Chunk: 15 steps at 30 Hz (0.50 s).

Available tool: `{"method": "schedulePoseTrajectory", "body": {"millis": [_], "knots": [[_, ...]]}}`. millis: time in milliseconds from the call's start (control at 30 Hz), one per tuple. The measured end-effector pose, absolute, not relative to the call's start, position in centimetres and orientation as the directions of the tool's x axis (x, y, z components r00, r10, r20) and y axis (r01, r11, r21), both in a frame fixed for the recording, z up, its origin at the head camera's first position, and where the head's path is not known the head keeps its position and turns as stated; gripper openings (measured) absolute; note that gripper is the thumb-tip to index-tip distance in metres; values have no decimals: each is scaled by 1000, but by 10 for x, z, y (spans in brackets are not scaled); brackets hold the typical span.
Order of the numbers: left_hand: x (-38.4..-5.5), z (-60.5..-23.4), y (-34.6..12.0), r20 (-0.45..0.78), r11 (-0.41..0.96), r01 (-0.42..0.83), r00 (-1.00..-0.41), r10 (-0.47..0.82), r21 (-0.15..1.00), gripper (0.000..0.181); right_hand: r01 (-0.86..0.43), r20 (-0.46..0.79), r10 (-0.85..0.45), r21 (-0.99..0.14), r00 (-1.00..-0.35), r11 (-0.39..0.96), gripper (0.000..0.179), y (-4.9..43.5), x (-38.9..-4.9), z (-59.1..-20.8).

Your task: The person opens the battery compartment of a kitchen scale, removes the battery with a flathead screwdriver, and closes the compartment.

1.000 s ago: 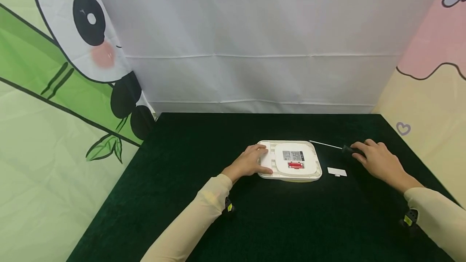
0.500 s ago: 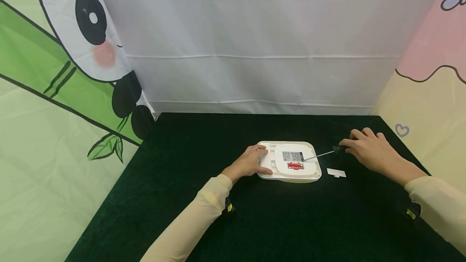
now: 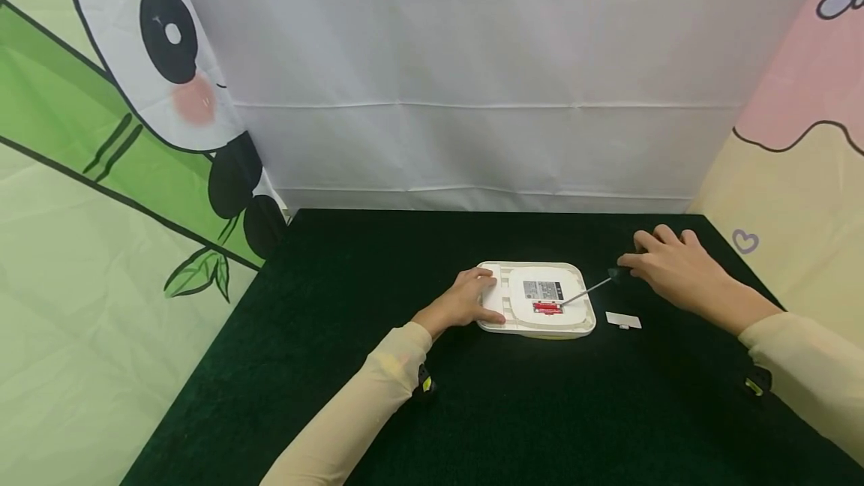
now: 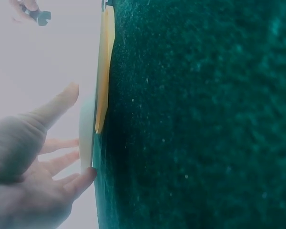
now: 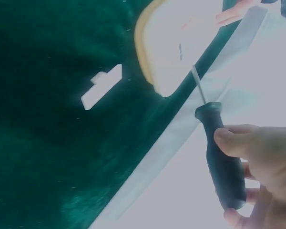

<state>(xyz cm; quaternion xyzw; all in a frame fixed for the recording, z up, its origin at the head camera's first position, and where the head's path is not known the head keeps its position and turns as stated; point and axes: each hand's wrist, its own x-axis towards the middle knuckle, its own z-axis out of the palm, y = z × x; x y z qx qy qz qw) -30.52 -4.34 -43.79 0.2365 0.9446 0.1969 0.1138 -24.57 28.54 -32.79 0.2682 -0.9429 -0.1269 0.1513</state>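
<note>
A white flat device (image 3: 516, 295) with rounded corners and a grey label lies on the table, its battery compartment (image 3: 548, 308) uncovered, with red showing inside. My left hand (image 3: 466, 297) holds its left end, thumb at the near corner and fingers over the top; the left wrist view shows fingertips (image 4: 89, 175) right at its edge. My right hand (image 3: 678, 270) grips a screwdriver by its black handle (image 5: 224, 164). Its thin metal shaft (image 3: 586, 292) slants down to the left, the tip at the compartment's right end.
A small white cover (image 3: 624, 320) with a tab lies on the dark green tabletop (image 3: 513, 411), right of the device. A white cloth backdrop (image 3: 432, 81) hangs behind the table. Printed cloths flank it on both sides.
My right hand has raised the screwdriver and moved left, bringing its tip from beyond the device's far right corner to the battery compartment. The left hand and device have stayed put.
</note>
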Motion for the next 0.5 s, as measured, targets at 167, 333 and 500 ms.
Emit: {"method": "schedulePoseTrajectory", "body": {"millis": [167,333,500], "knots": [[-305,-437,-42,-125,811,391,-866,485,436,77,-468,193,-579,417,-792,779,30,271,-247,-318],[-304,-437,-40,-128,814,379,-871,474,439,76,-473,194,-627,502,-754,724,33,256,-247,-313],[-304,-436,-38,-128,822,372,-877,464,431,75,-471,166,-655,568,-737,675,39,247,-247,-309]]}}
